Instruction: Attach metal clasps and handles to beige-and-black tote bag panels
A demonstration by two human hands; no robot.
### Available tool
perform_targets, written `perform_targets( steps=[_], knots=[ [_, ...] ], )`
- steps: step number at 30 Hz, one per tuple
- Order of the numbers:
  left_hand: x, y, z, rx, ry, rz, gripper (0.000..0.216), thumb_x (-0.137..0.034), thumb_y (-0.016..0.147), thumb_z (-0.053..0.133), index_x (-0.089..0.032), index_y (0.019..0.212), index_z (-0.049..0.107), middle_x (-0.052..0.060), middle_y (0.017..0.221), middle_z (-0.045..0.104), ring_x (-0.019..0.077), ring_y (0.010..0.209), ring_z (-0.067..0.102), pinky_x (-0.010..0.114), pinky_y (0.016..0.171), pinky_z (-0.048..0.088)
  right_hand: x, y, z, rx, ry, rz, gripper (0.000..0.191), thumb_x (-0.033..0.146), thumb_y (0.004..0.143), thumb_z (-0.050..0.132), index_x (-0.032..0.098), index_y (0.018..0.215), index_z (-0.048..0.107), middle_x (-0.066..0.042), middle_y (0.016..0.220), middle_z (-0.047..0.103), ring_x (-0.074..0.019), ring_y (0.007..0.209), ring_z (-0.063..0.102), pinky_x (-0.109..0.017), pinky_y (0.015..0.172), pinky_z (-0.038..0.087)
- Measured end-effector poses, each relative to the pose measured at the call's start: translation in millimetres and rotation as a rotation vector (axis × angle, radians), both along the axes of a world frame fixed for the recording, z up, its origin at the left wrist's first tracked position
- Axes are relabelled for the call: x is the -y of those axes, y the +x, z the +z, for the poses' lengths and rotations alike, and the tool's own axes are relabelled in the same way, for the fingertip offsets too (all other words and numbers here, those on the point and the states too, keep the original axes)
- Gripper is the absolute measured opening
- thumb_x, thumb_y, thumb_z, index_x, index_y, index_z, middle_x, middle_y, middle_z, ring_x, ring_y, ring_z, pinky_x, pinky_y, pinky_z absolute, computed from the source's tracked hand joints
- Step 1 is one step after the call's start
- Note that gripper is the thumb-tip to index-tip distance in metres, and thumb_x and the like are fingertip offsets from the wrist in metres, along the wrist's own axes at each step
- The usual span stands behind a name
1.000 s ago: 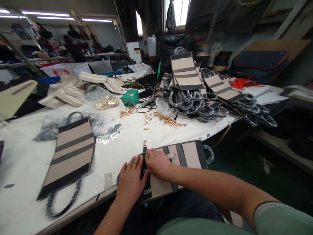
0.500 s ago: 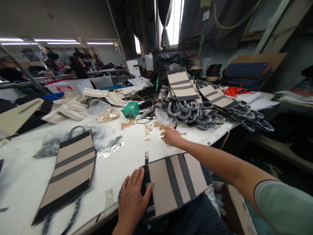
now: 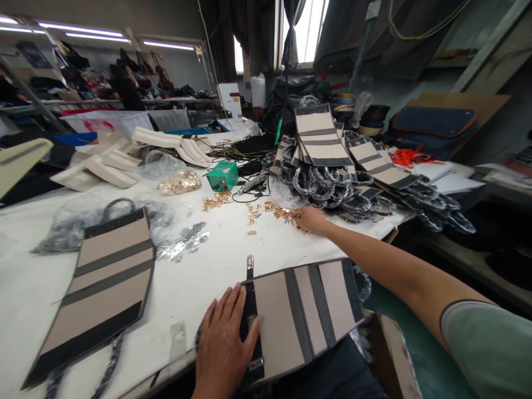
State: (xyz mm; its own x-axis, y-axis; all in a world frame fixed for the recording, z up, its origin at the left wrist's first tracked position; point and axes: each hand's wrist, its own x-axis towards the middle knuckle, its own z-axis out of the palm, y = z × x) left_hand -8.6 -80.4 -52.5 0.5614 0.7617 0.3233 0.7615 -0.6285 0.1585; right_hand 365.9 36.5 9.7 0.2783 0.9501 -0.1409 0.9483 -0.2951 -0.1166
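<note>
An unfinished bag body [image 3: 272, 310], beige with dark grey strips and black end bands, lies partly on the table edge and over my lap. My left hand [image 3: 226, 341] rests flat on its black left band, fingers stretched out, beside small metal fittings. A short strap with a metal plate [image 3: 250, 262] sticks out from its far corner. Across the table, my right hand [image 3: 311, 219] is at the right end of a pile of small gold metal fittings [image 3: 277, 210]. Its fingertips are pinched together among the pieces; what is between them is hidden.
Another bag body [image 3: 110, 271] lies at left, near silver plates [image 3: 187, 241]. A green box [image 3: 223, 176] with a corded tool [image 3: 253, 183] stands behind the gold pieces. Stacked bag bodies [image 3: 320, 133] with wrapped handles fill the back right. A cardboard box [image 3: 393, 354] sits below the table.
My right hand has moved right, from the near side of the gold fittings to the pile's right end. My left hand stays on the bag body. The view has shifted slightly.
</note>
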Motion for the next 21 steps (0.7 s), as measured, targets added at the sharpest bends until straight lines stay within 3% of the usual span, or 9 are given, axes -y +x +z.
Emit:
perform_targets(
  steps=[5,9,14,18,21],
  knots=[
    [0.4,-1.3,-1.0,-0.019,0.02,0.0,0.062,-0.047,0.093,0.054,-0.02,0.149,0.049,0.008,0.154,0.049,0.0316,0.138,0.049,0.051,0.116,0.033,-16.8,-17.7,-2.7,0.051,0.022,0.036,0.037,0.04,0.093,0.049,0.023,0.108,0.078,-0.012,0.113,0.075,-0.0263,0.103,0.068,-0.031,0.082,0.048],
    [3.3,-2.5,-0.4,-0.029,0.029,0.011,0.06,-0.046,0.093,0.054,-0.022,0.149,0.05,0.007,0.152,0.051,0.0308,0.138,0.05,0.05,0.115,0.035,-27.1,-31.7,-4.5,0.083,-0.002,0.044,0.034,0.035,0.088,0.057,0.014,0.105,0.077,-0.019,0.116,0.073,-0.0301,0.103,0.068,-0.034,0.084,0.049],
    [4.1,-3.6,-1.6,-0.012,0.039,0.006,0.06,-0.043,0.093,0.054,-0.02,0.148,0.05,0.007,0.152,0.052,0.0304,0.138,0.05,0.051,0.114,0.038,-24.1,-32.8,-5.0,0.083,-0.003,0.017,0.032,0.033,0.087,0.057,0.015,0.105,0.077,-0.018,0.116,0.073,-0.0293,0.106,0.068,-0.032,0.084,0.049],
    [10.0,-4.2,1.3,0.031,-0.008,0.036,0.058,-0.036,0.092,0.056,-0.023,0.148,0.048,0.004,0.154,0.05,0.0293,0.138,0.05,0.053,0.115,0.04,-16.8,-42.1,5.5,0.026,0.007,-0.005,0.028,0.033,0.087,0.057,0.019,0.098,0.079,-0.014,0.109,0.075,-0.0284,0.103,0.07,-0.031,0.075,0.049],
    [21.9,-5.1,6.4,0.098,-0.118,0.069,0.065,-0.042,0.087,0.061,-0.026,0.148,0.049,0.003,0.154,0.05,0.0304,0.14,0.048,0.054,0.118,0.038,-8.1,-49.2,13.7,-0.028,0.011,0.016,0.021,0.027,0.083,0.061,0.017,0.084,0.079,-0.019,0.097,0.077,-0.031,0.087,0.073,-0.033,0.064,0.047]
  ],
)
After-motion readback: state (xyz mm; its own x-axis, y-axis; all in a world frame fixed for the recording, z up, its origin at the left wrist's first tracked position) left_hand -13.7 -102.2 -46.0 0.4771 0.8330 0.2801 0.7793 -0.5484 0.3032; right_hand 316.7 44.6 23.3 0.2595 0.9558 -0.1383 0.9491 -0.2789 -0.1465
